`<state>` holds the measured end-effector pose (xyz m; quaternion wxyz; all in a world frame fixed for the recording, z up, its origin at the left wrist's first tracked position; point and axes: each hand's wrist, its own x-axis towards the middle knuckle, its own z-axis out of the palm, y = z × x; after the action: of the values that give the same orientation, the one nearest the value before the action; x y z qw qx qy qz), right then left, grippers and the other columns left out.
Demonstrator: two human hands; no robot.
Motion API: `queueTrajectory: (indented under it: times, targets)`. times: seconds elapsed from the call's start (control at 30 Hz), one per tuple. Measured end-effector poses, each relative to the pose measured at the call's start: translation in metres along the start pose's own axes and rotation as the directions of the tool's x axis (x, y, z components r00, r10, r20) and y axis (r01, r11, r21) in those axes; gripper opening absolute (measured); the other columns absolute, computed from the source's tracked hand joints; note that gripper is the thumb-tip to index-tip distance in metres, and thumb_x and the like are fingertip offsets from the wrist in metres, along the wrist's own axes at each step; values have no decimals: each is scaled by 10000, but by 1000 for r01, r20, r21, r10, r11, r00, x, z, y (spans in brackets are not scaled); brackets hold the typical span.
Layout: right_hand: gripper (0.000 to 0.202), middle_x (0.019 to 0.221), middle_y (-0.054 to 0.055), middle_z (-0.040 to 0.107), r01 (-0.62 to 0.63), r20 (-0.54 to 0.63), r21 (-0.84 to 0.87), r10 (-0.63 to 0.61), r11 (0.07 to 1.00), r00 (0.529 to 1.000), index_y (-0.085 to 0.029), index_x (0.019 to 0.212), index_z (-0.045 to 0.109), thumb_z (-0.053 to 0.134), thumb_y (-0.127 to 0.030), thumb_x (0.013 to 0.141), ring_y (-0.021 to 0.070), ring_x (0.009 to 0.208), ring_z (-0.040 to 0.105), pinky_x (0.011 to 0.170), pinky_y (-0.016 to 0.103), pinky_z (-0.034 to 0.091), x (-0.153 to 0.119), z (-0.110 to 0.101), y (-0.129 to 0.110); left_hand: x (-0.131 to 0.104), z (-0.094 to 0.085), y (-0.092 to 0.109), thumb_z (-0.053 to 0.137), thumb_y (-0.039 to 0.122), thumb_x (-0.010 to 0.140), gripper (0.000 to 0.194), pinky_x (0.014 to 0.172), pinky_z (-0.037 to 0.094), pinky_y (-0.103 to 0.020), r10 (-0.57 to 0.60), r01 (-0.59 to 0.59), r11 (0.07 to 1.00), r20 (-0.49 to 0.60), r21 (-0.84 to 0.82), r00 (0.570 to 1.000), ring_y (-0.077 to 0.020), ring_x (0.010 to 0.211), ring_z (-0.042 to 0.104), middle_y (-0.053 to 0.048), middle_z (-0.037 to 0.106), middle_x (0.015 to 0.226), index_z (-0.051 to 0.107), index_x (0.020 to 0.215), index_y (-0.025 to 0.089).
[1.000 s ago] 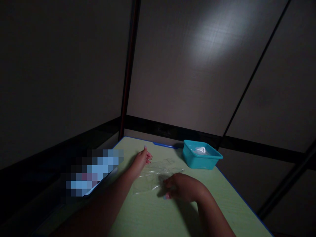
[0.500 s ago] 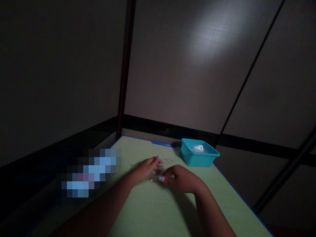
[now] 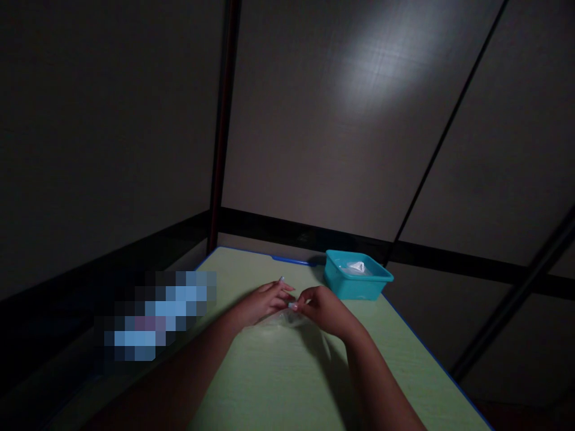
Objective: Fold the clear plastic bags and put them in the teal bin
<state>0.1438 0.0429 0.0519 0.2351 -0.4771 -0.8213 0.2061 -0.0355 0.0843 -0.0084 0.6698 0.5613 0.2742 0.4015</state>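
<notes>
A thin, clear piece of plastic, like a small bag or film (image 3: 282, 318), lies under and between my hands over the table. My right hand (image 3: 324, 310) is closed, its thumb and fingertips pinching the plastic's upper edge. Facing it from the left, my left hand (image 3: 263, 304) has its fingers stretched and apart. Its lower fingers rest against the plastic, close to the right fingertips. The see-through material is hard to make out in the dim light, and whether anything is inside it cannot be told.
A turquoise plastic basket (image 3: 357, 288) stands at the table's far right edge, with shiny clear plastic (image 3: 357, 267) inside. The light green table (image 3: 274, 377) has a blue rim and meets panelled walls (image 3: 309, 131). A blurred-out patch (image 3: 166, 314) covers something at the left.
My right hand has risen slightly and closed in on the left, with the plastic pinched. More of the plastic now shows below my hands. My left fingers have stretched out. The view has shifted slightly.
</notes>
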Motion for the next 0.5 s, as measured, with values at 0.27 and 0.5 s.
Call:
queueTrajectory:
  times: [0.27, 0.5]
  targets:
    - [139, 645, 32, 660, -94, -62, -69, 89, 993, 994, -145, 716, 655, 593, -269, 714, 122, 573, 560, 516, 199, 353, 8, 4, 19, -9, -8, 24, 491, 617, 739, 541, 797, 449, -350, -82, 91, 992, -110, 85, 991, -203, 826, 620, -108, 640, 992, 583, 1005, 155]
    - [125, 676, 24, 671, -101, -118, -106, 89, 989, 989, -154, 682, 651, 539, -100, 671, 118, 600, 598, 555, 189, 392, 12, 2, 26, -20, -1, 29, 564, 547, 734, 558, 820, 437, -378, -83, 81, 996, 46, 46, 995, -230, 911, 614, -111, 601, 1121, 513, 1174, 207]
